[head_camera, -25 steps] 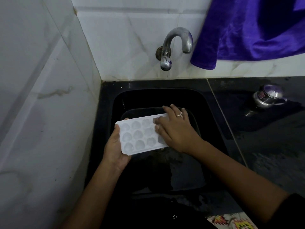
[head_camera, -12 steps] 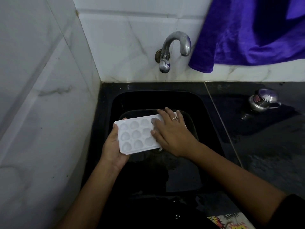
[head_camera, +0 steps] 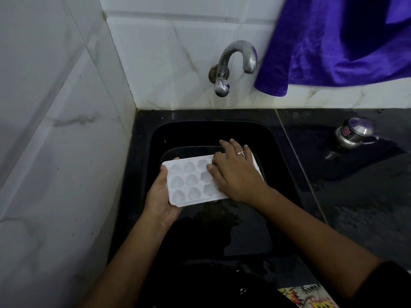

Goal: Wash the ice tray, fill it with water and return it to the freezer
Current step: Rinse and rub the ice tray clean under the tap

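Little has shifted — my right hand (head_camera: 235, 175) still lies flat across the white plastic ice tray (head_camera: 189, 181), and my left hand (head_camera: 159, 196) keeps its grip clamped on the tray's left end, mid-frame over the black sink (head_camera: 153, 141). Curved steel tap (head_camera: 223, 65) dry — washing unfinished, I judge.

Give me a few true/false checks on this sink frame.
1. The left hand grips the tray by its left end. True.
2. The right hand holds a sponge. False: it lies bare on the tray, fingers fairly straight.
3. Water streams from the tap. False: no stream shows.
4. A steel pot stands on the counter, right of the sink. True.
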A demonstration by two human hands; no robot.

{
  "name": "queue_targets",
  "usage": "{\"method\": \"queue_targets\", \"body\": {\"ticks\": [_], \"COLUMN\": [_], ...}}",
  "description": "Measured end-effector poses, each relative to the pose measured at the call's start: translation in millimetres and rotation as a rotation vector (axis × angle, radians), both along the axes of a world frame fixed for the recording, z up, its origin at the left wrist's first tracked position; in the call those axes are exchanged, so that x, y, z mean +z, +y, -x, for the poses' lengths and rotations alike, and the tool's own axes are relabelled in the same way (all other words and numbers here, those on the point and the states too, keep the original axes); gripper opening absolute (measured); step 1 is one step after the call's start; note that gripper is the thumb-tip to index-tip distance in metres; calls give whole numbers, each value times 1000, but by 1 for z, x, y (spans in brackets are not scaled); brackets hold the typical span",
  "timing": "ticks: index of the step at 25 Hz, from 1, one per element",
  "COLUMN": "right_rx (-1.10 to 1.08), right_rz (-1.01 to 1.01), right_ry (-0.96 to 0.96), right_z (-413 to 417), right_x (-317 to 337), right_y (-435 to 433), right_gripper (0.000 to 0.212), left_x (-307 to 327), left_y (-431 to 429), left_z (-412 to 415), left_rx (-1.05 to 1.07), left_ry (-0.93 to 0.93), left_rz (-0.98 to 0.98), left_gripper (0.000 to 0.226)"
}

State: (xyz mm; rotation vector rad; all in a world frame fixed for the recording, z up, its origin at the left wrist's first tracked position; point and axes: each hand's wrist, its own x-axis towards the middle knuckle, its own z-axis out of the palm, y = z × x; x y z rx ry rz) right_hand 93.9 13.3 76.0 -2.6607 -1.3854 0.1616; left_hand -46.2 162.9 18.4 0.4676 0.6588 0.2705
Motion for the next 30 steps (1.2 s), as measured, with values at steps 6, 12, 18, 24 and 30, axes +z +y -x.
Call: {"method": "queue_targets", "body": {"ticks": [6, 12, 18, 24, 30], "right_rx": [2, 51, 78, 68, 107], "right_rz": [-9, 17, 30, -92, -36], "right_ry": [27, 10, 8, 12, 4], "right_z": [-1, 0, 3, 15, 19], "right_x": [2, 0, 0, 3, -4], "right_y": [-9, -14, -14, -5, 0], "right_gripper": [60, 58, 61, 57, 59], "left_x": [6, 11, 6, 13, 12], "left_y": [-2, -4, -3, -10, -17], "left_z": [1, 2, 3, 0, 1], "left_rx": [31, -10, 20, 38, 15], "left_ry": [4, -23, -30, -39, -65], "left_rz": [-1, 4, -4, -29, 0], "left_gripper": [55, 59, 57, 43, 42]}}
